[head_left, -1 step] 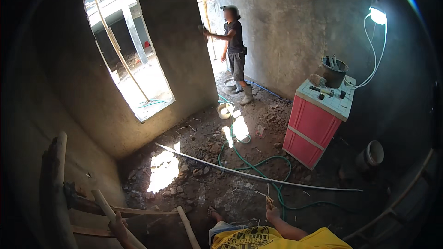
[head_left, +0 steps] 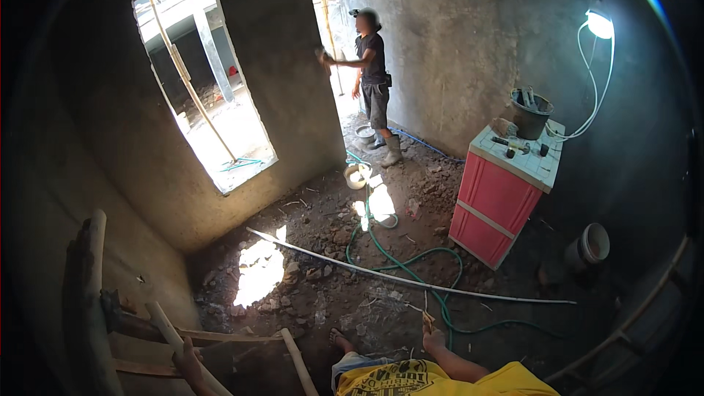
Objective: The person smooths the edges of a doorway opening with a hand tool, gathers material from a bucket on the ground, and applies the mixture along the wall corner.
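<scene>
At the lower left, my left hand [head_left: 189, 364] is closed round a pale wooden pole [head_left: 167, 328], part of a ladder-like wooden frame. My right hand [head_left: 434, 339], low and right of centre, grips a small tan thing [head_left: 427, 320] with a thin pale strand at its tip; its kind is too small to make out. Below the right hand is my yellow shirt [head_left: 396, 378]. Just beyond that hand, a green hose [head_left: 447, 308] loops over the ground. A long pale pipe [head_left: 381, 273] lies across the rubble ahead.
A co-worker [head_left: 374, 66] stands in the doorway, one hand at the wall edge. To the right, a pink cabinet [head_left: 491, 202] carries a black bucket [head_left: 529, 121] and tools. Another bucket [head_left: 589, 244] lies tilted beside it. A lit bulb [head_left: 600, 25] hangs above. Broken rubble [head_left: 315, 253] covers the floor.
The co-worker's outstretched hand has shifted slightly at the wall edge. Both my hands stay where they were.
</scene>
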A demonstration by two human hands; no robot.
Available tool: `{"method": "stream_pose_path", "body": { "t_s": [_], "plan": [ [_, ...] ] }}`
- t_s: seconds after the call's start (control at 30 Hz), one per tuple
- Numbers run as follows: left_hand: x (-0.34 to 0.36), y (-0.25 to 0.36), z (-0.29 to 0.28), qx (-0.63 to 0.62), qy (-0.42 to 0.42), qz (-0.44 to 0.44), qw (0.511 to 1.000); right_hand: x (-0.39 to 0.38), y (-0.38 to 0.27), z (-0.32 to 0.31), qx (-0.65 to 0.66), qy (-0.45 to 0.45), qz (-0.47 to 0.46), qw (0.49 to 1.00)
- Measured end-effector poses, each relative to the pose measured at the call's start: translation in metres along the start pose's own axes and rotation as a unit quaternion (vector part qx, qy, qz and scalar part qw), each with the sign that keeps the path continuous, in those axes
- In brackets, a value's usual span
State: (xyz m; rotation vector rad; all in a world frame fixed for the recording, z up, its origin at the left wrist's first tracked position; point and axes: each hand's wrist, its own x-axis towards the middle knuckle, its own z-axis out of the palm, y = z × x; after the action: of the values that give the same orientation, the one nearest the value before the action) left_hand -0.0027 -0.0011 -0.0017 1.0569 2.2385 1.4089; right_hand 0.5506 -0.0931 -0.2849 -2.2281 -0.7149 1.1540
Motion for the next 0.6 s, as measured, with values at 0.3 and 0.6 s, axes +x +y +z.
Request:
{"method": "stream_pose_path", "body": {
  "t_s": [0.3, 0.6],
  "plan": [
    [0.003, -0.004, 0.004, 0.014, 0.017, -0.005, 1.0, 0.01, 0.011, 0.003, -0.012, 0.0, 0.007, 1.0],
    [0.01, -0.012, 0.001, 0.031, 0.013, 0.001, 0.999, 0.006, 0.008, -0.002, 0.012, 0.007, 0.005, 1.0]
  ]
}}
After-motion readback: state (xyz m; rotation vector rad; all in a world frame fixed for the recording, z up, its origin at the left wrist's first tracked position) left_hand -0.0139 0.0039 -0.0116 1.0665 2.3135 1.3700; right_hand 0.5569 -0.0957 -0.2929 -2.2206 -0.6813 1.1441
